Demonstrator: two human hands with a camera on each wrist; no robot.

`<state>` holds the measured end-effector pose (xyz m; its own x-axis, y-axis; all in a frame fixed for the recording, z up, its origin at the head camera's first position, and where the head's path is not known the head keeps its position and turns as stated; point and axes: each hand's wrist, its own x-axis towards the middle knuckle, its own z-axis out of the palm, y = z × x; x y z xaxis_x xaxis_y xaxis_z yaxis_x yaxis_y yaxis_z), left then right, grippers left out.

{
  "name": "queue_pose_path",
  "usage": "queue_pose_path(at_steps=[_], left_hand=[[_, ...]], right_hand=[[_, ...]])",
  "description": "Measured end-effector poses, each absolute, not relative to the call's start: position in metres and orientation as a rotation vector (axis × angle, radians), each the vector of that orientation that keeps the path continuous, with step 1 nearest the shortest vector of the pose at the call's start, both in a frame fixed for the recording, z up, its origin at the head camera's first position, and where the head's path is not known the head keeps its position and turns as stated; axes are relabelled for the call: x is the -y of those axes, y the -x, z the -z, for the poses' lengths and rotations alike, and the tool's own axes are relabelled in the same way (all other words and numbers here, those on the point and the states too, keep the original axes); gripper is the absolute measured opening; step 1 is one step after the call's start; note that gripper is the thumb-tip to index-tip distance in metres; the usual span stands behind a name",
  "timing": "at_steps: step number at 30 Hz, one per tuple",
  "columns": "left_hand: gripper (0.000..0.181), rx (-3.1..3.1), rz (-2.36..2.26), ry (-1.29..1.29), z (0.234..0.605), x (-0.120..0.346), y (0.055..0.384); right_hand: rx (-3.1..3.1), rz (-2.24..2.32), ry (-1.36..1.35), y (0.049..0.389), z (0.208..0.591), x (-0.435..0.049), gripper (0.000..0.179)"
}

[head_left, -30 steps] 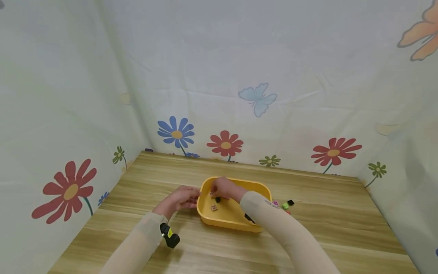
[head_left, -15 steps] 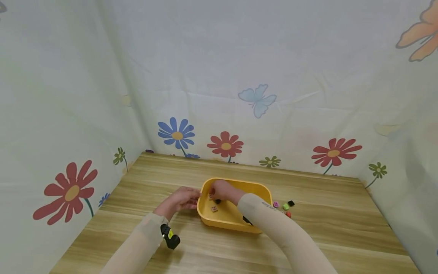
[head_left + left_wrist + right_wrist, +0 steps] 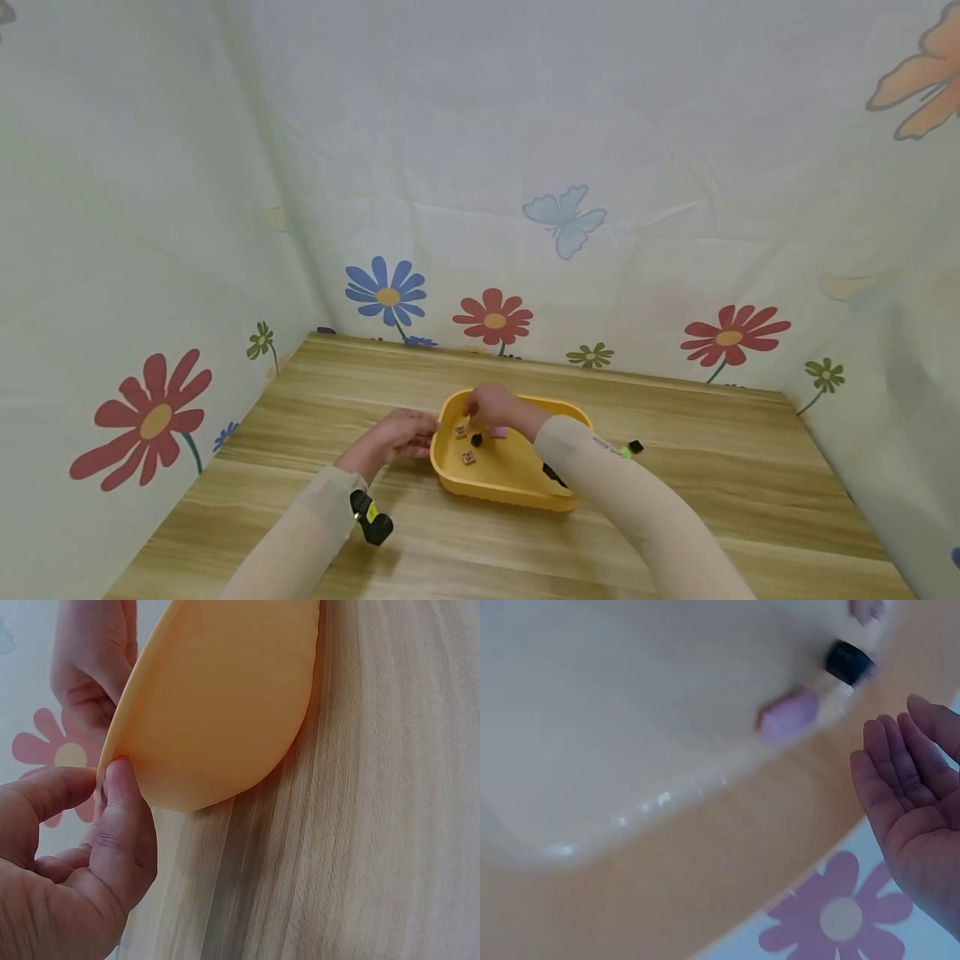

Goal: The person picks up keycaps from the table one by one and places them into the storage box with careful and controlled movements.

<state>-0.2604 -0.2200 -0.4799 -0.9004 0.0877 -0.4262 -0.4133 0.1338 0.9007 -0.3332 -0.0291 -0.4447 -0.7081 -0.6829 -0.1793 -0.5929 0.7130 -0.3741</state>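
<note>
A yellow plastic tray (image 3: 517, 468) sits on the wooden table. My left hand (image 3: 82, 855) pinches its left rim between thumb and finger. Over the tray's far left side is my right hand (image 3: 492, 406), its fingers loosely bent; the right wrist view shows nothing in the palm. Below it on the tray floor lie a pink block (image 3: 789, 717) and a small black block (image 3: 848, 662). Two small printed pinkish tiles, one nearer the back (image 3: 461, 432) and one nearer the front (image 3: 468, 457), lie beside them.
Another black object (image 3: 553, 476) lies in the tray's right end, partly covered by the right sleeve (image 3: 600, 467). Right of the tray, a green piece (image 3: 625, 452) and a black piece (image 3: 636, 446) rest on the table. Flower-printed cloth (image 3: 637, 275) walls the table in.
My right hand has lifted from the pieces, uncovering the pink block and the black one. Its sleeve now hides the magenta and red pieces on the table. My left hand stays at the rim.
</note>
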Motion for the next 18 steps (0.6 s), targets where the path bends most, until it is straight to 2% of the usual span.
queue_pose_path(at_steps=[18], left_hand=[[0.045,-2.043,-1.834,0.321,0.482,0.22,0.261]], right_hand=[[-2.599,0.599,1.159,0.323,0.388,-0.023,0.023]])
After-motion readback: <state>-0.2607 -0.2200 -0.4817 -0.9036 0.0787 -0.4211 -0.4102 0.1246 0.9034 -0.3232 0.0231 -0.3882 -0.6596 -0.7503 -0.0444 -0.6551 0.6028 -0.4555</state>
